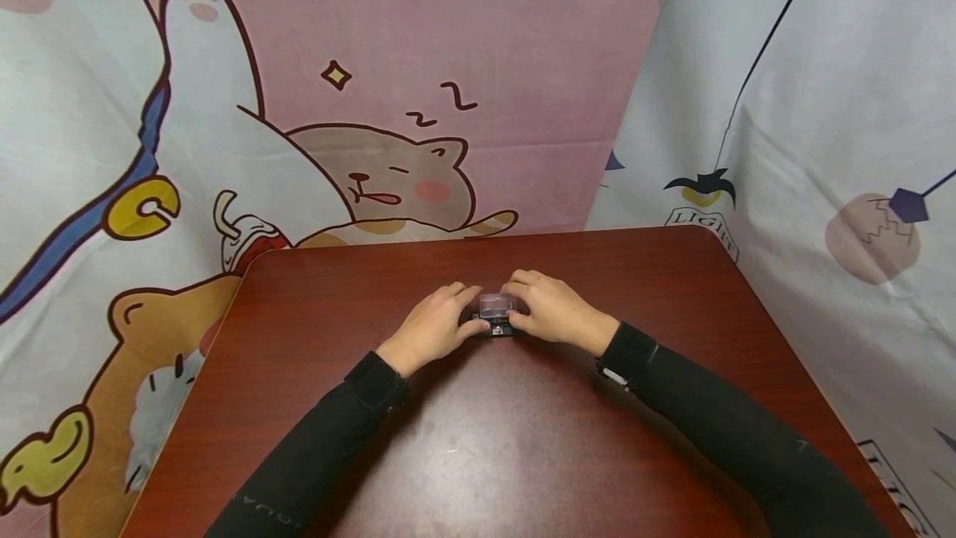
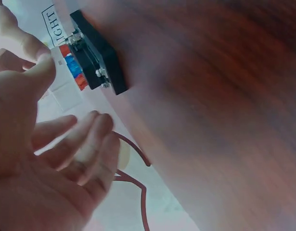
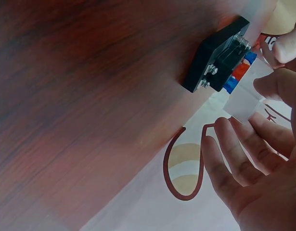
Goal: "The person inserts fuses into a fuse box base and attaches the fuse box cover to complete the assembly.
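A small device sits on the counter a little toward its far edge, midway between the left and right edges, with both hands meeting over it. It has a flat black base plate with small screws at its corners, red and blue parts stacked above it, and a clear cover on top. The left hand pinches the clear top between thumb and forefinger, its other fingers loosely spread. The right hand pinches the cover from the opposite side, its remaining fingers relaxed below. The piece looks light and rigid; the clear plastic is probably smooth, somewhat slippery and likely to crack if squeezed hard. The sturdier hold would be the edges of the black base, with only gentle pressure on the cover.
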The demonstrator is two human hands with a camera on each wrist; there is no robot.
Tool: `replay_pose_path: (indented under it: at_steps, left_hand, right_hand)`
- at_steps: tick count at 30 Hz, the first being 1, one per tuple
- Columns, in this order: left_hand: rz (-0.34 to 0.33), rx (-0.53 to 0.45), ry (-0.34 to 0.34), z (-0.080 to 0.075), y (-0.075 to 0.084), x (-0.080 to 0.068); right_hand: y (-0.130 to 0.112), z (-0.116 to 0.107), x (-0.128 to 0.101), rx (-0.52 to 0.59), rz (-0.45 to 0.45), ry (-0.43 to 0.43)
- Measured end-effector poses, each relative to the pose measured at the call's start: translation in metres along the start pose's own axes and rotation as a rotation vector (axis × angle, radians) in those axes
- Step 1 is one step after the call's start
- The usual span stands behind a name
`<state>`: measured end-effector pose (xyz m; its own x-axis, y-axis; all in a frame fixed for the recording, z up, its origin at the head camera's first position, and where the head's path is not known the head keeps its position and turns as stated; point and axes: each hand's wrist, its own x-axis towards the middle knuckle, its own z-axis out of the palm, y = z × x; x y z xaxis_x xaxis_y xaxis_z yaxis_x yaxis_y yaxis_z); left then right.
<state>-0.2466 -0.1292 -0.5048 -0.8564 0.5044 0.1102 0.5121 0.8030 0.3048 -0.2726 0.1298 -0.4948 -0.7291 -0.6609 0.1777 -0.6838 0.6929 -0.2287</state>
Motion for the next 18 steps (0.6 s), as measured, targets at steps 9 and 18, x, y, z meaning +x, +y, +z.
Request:
replay_pose_path:
  at_steps: [9, 18]
  left_hand:
    - [0.095, 0.027, 0.065, -0.0015, 0.0059, 0.004]
    - [0.125, 0.039, 0.073, 0.001, 0.0054, 0.0036]
  right_hand:
    - [0.0012, 0.0013, -0.0018, 0.015, 0.0, -0.011]
    - [0.0035, 0.0064, -0.0029, 0.008, -0.02, -0.024]
